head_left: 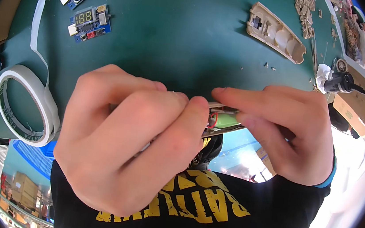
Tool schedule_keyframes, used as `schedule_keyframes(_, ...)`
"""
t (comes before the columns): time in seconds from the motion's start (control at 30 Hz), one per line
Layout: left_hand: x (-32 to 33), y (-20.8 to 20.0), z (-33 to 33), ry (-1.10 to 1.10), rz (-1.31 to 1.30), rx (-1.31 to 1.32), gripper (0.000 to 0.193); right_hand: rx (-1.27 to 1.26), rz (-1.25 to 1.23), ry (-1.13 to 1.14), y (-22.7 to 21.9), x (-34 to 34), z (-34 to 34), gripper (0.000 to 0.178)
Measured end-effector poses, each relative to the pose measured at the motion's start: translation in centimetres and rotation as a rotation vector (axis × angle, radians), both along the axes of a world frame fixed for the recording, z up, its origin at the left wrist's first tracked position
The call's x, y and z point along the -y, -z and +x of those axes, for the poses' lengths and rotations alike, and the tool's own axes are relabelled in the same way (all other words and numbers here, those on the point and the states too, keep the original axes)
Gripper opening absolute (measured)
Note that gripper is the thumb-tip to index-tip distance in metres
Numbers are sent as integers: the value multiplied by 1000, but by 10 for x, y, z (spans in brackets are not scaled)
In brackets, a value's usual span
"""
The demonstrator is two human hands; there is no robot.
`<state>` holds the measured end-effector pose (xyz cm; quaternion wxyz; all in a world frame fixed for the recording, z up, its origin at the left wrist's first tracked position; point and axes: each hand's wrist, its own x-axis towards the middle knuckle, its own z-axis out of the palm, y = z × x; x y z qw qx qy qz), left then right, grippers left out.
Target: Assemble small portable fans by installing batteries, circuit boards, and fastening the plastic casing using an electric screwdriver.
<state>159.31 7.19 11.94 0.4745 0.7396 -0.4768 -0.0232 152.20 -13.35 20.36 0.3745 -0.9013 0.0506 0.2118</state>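
Note:
Both my hands hold a slim device casing up in front of my chest. Inside it show a green cylindrical battery and a thin red wire. My left hand is closed round its left end, fingers bent and tips pressed together, and hides most of that end. With thumb and forefinger, my right hand pinches the right end. Beyond my right hand, a separate beige casing half lies on the green table, its inner side up.
Blue circuit boards with small displays lie at the far left. A white tape roll stands at the left, its strip trailing away. Small beige parts are heaped far right, near a black cylindrical tool with a cable.

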Motion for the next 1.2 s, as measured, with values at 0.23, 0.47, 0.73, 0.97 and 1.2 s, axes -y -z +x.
schedule_keyframes(0.23, 3, 0, -2, -1, -19, 7, 50, 12, 6, 1, 2, 4, -2, 32)
schedule_keyframes(0.47, 1, -2, -3, -32, 12, 1, 50, 20, -6, -30, 1, 2, 2, 29)
schedule_keyframes(0.73, 0, -4, -4, -24, 5, 3, 50, 6, -14, -13, -1, -1, 3, 27)
schedule_keyframes(0.97, 1, -6, 0, 18, 33, -1, 50, -35, -53, -29, -6, 0, 7, 32)
schedule_keyframes(1.2, 5, -8, -2, 7, 38, -56, 48, -93, -141, -65, -10, 0, 16, 35)
